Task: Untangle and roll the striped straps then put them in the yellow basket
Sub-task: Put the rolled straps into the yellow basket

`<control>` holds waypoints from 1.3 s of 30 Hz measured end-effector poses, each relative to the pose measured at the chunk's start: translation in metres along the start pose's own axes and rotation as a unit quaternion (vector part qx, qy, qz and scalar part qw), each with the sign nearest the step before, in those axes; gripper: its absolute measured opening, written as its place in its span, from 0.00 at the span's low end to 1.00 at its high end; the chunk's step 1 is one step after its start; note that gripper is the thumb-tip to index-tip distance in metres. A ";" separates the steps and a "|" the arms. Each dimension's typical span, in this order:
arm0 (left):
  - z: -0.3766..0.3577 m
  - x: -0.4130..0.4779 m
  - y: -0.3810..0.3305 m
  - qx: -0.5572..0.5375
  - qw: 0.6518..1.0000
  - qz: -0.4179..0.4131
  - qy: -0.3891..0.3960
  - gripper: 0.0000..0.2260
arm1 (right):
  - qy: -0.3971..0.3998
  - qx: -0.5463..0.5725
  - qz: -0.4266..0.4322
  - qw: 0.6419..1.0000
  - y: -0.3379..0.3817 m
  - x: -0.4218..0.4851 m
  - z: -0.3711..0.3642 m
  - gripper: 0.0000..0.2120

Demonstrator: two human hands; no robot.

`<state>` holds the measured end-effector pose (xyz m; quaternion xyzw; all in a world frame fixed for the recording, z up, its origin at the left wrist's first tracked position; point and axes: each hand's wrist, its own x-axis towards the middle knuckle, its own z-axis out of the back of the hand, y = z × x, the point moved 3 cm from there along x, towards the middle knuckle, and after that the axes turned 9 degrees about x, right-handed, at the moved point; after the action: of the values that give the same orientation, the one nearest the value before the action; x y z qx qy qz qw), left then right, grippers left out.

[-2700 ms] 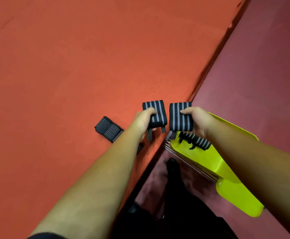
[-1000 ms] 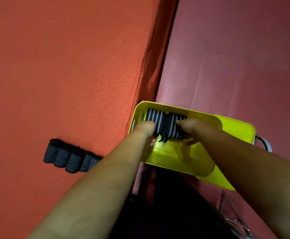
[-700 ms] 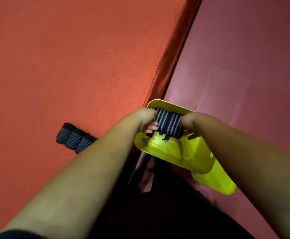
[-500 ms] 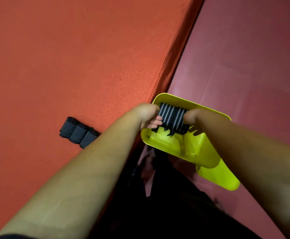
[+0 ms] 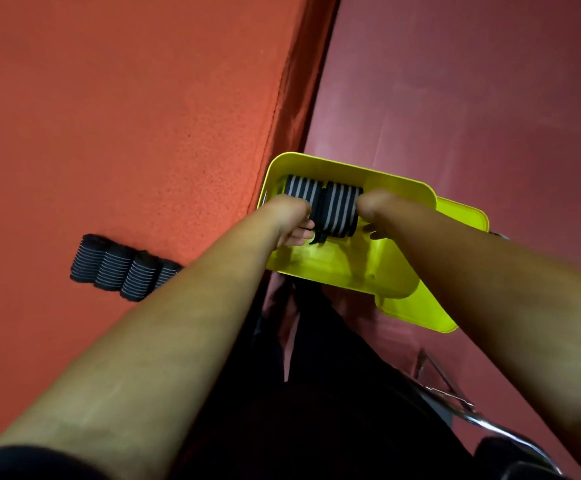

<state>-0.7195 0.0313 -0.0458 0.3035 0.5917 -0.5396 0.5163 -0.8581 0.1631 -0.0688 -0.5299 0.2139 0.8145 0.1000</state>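
The yellow basket (image 5: 396, 188) sits low beside the edge of the orange surface. Two rolled black-and-grey striped straps lie side by side at its far left end, the left roll (image 5: 301, 190) and the right roll (image 5: 341, 209). Both of my hands reach into the basket. My left hand (image 5: 291, 220) grips the left roll, its fingers curled under it. My right hand (image 5: 372, 211) holds the right roll from the other side, and most of its fingers are hidden. Several more rolled striped straps (image 5: 119, 268) stand in a row on the orange surface, partly behind my left forearm.
The orange surface (image 5: 126, 116) fills the left half, and its edge runs diagonally down to the basket. Maroon floor (image 5: 472, 98) lies to the right. A chrome chair frame (image 5: 455, 403) shows at the bottom right. My dark-clothed legs are below the basket.
Both hands carried one rolled strap each from above the orange surface down into the basket. Over the last second they stay inside it, pressing the rolls together at the far left end.
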 end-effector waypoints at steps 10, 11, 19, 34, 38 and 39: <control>0.037 -0.034 -0.025 -0.037 0.997 -0.070 -0.006 0.09 | 0.060 0.044 0.097 0.992 0.056 -0.051 -0.007 0.13; 0.049 -0.040 -0.024 -0.064 0.995 -0.076 -0.015 0.08 | 0.065 0.055 0.119 0.989 0.066 -0.058 -0.014 0.13; 0.155 -0.084 0.057 -0.183 0.964 -0.086 -0.170 0.09 | 0.144 0.001 0.172 0.975 0.121 -0.111 -0.108 0.11; 0.182 -0.094 0.230 0.009 0.930 -0.020 -0.367 0.21 | 0.236 -0.230 0.201 0.923 0.071 -0.106 -0.296 0.06; 0.183 -0.094 0.233 0.028 0.913 -0.029 -0.405 0.27 | 0.239 -0.241 0.188 0.922 0.065 -0.095 -0.309 0.20; 0.184 -0.092 0.233 0.039 0.913 -0.029 -0.406 0.28 | 0.243 -0.240 0.186 0.921 0.064 -0.091 -0.312 0.23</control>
<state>-0.4274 -0.0707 -0.0140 0.0608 0.3181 -0.6540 0.6837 -0.5890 -0.0292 -0.0786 -0.6706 0.1243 0.6914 -0.2383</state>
